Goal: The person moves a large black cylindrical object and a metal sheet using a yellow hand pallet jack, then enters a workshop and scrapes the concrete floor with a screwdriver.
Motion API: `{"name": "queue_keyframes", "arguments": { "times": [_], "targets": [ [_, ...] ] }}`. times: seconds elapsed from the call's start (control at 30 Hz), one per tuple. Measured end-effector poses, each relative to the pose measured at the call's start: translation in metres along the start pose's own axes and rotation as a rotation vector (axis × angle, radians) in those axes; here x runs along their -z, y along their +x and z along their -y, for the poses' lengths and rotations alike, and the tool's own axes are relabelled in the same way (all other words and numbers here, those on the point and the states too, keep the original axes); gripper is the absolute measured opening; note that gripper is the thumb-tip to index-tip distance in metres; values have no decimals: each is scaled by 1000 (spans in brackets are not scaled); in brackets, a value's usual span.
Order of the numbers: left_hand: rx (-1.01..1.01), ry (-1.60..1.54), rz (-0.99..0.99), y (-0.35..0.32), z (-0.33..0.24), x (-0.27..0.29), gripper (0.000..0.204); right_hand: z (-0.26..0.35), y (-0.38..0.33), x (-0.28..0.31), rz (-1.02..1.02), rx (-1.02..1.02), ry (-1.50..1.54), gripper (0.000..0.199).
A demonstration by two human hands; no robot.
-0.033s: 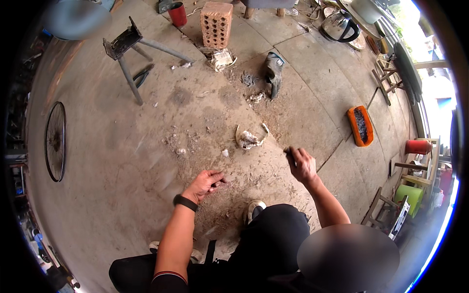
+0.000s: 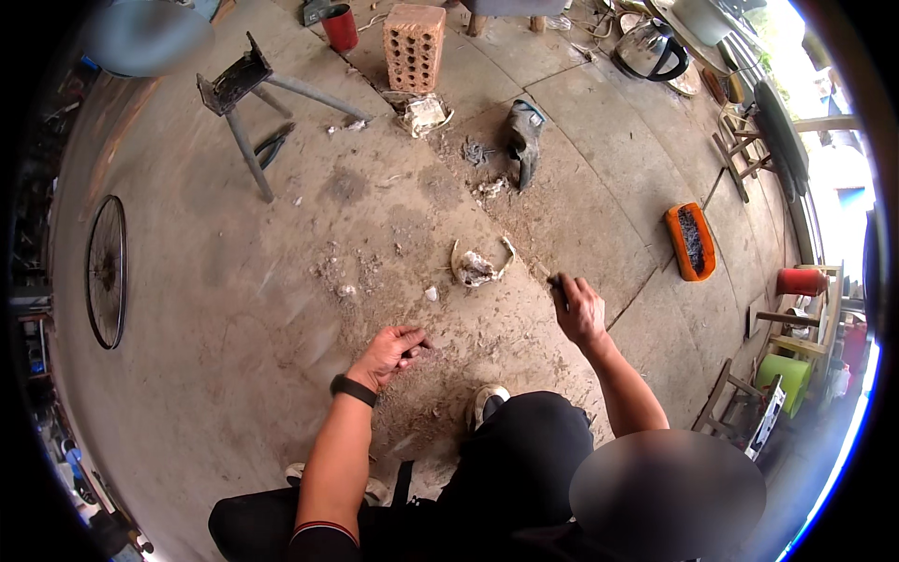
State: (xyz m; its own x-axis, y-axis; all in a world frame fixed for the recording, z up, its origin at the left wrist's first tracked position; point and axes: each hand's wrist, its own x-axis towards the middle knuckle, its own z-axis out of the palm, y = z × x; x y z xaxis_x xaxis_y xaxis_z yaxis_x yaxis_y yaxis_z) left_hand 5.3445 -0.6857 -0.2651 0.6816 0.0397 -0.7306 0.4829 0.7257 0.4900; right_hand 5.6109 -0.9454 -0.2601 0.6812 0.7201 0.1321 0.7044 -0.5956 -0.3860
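Note:
My left hand [image 2: 389,358], with a dark band on its wrist, is held over the dirty floor. Its thumb and fingers are pinched together; whatever may be between them is too small to make out. To the right, my right hand [image 2: 582,311] is closed, its fingers curled and its dark fingertips pointing up and left. A thin pale sliver seems to show by those fingertips, but I cannot tell what it is. Between and beyond the hands lies a crumpled whitish scrap with a loop of strap [image 2: 478,268]. A small white scrap [image 2: 432,294] is beside it.
A dark grey glove [image 2: 525,145] and a perforated brick [image 2: 415,49] are farther off. At right lies an orange tub [image 2: 691,242] with dark bits inside. A metal stand [image 2: 245,89] and a wheel [image 2: 107,272] are at left. A kettle [image 2: 646,51] stands far right.
My right hand has shifted very slightly, and the thin pale sliver by its fingertips now shows more. My left hand has barely moved.

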Motion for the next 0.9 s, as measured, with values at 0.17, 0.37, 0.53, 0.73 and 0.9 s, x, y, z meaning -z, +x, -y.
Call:
{"name": "queue_keyframes", "arguments": {
  "times": [0.17,0.37,0.53,0.73,0.9],
  "targets": [
    [-72,-89,-38,-8,-8,-6,24,-12,24,-21,-11,-232,-48,25],
    [-104,-131,-73,-8,0,-4,23,-4,26,-31,12,-284,-21,28],
    [-132,-127,-87,-5,5,-4,23,12,56,-36,-49,-243,26,27],
    [-123,-155,-96,-5,7,-3,22,17,82,-47,-6,-282,-35,23],
    [-125,-134,-124,-10,7,1,21,23,86,-49,21,-291,-23,24]
  ]
}}
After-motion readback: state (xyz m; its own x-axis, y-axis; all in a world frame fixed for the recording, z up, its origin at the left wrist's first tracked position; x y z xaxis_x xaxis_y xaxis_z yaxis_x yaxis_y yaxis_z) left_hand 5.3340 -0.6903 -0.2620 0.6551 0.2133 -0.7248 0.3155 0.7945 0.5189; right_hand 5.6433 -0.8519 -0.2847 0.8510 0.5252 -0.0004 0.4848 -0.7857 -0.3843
